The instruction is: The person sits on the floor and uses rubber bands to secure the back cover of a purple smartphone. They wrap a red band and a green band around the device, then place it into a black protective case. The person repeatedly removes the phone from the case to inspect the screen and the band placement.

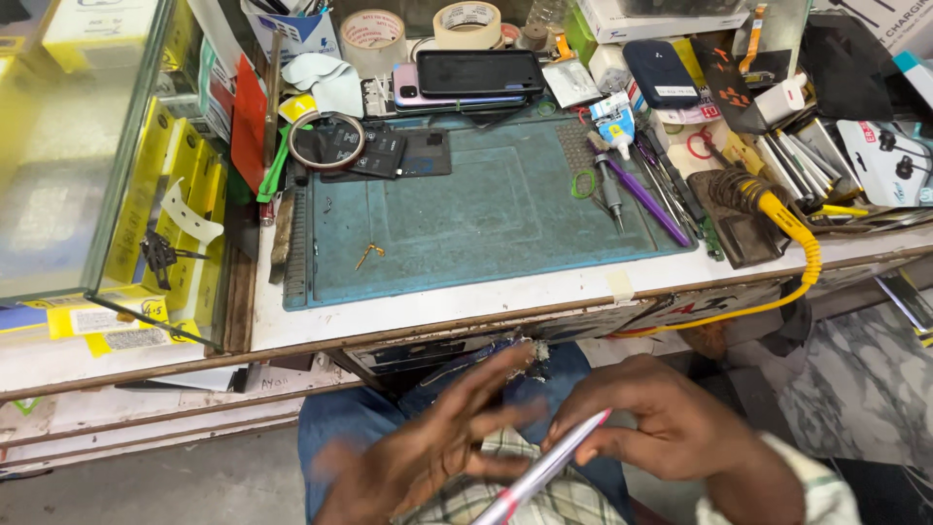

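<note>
Your right hand (671, 428) pinches a slim pink-and-silver tool (544, 470) over your lap, below the bench edge. Its shaft slants down-left under your left hand (437, 442), which is spread open, blurred, holding nothing, fingers just beside the shaft.

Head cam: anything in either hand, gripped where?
Right hand pinches a pink-and-white pen-like tool near its upper end. Left hand is open and blurred, holding nothing.
</note>
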